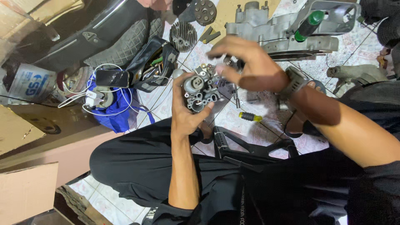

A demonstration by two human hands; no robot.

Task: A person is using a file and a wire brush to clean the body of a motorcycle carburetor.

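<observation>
Just above my lap, over the tiled floor (266,110), I've got the grey metal carburetor (199,88) gripped in my left hand (183,112), fingers curled tight round its body. My right hand (250,64) hovers over the top of it, fingers spread and bent, tips just by the part; whether they pinch anything small I can't tell. A yellow-handled screwdriver (250,117) lies on the floor just below. Farther out sit an engine casing (283,31), a finned cylinder (183,36), and a phone (112,78) on blue cloth.
</observation>
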